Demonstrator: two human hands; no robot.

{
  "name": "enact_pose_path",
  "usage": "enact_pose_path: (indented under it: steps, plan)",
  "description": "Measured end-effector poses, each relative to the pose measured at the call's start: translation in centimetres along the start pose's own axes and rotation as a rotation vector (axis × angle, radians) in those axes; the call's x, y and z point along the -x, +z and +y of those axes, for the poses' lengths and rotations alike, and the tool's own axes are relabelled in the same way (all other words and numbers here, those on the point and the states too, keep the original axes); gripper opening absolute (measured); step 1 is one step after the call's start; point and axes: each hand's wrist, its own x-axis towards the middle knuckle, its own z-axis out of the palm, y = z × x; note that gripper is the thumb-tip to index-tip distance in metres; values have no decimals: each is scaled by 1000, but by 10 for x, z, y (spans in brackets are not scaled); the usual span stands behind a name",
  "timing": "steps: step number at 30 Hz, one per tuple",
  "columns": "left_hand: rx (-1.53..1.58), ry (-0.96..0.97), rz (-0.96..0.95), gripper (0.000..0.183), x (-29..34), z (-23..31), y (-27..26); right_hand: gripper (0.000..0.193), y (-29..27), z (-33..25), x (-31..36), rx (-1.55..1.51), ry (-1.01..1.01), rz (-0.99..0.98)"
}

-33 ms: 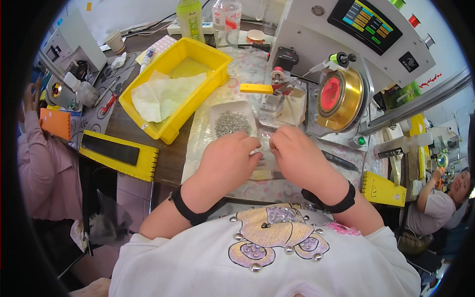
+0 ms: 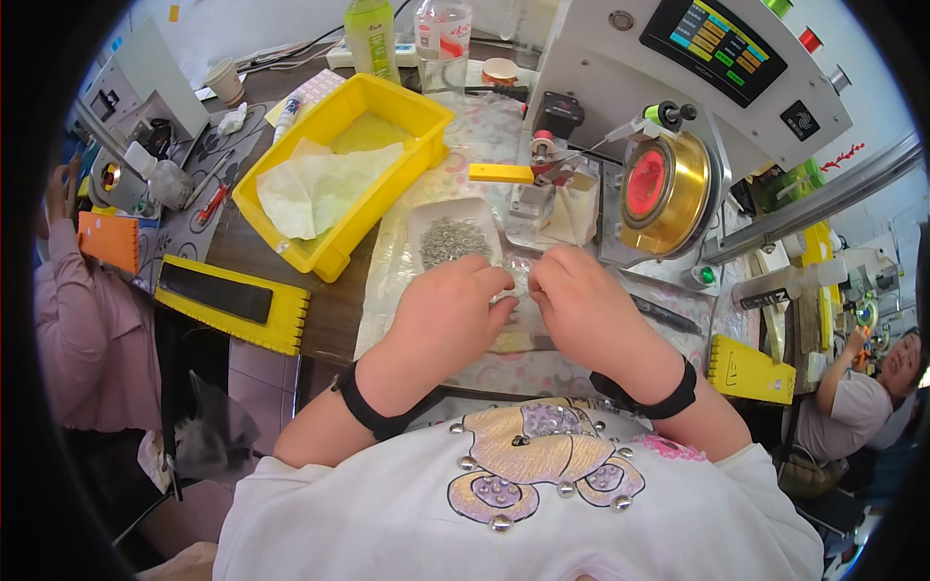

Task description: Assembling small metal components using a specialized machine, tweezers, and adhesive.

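Note:
My left hand [image 2: 453, 308] and my right hand [image 2: 589, 308] face each other low over the table, close together, with a narrow gap between their fingertips. Both have curled, pinching fingers; whatever they hold is too small or hidden to make out. Just beyond my left hand lies a shallow white tray [image 2: 489, 212] with a heap of small silvery metal pieces [image 2: 453, 240], its near edge partly covered by that hand. Beyond my right hand stands a grey-white machine [image 2: 601, 73] with a brass-coloured wheel [image 2: 690, 194], red at its centre.
A yellow bin [image 2: 334, 259] holding white paper [image 2: 325, 189] stands to the left, bottles [image 2: 372, 44] behind it. A black pen-like tool [image 2: 666, 315] lies right of my right hand. Yellow plates [image 2: 291, 320] jut from the table's front edge. Other people sit at both sides.
My left fingertips have shifted very slightly toward my right hand. Everything else looks the same.

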Motion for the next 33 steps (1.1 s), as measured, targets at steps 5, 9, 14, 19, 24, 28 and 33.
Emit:
enact_pose_path:
  steps: [5, 9, 14, 19, 24, 28, 33]
  plan:
    - [78, 18, 29, 7, -3, 5, 3, 12, -9, -6, 2, 8, 6, 32]
    - [169, -2, 100, 5, -2, 10, 5, 15, -14, -7, 6, -179, 54, 96]
    - [645, -228, 65, 4, -1, 9, 3, 20, -27, -10, 15, -399, 214, 219]
    - [850, -257, 78, 2, -3, 15, 0, 21, -35, -9, 12, -605, 191, 450]
    - [866, -243, 154, 5, -1, 13, -9, 17, -38, -19, -7, -513, 93, 352]
    - [612, -90, 279, 6, 5, 15, -2, 13, -25, -22, -6, -449, 77, 294]
    - [590, -29, 179, 20, -3, 27, 10, 9, -34, -16, 15, -411, 82, 373]
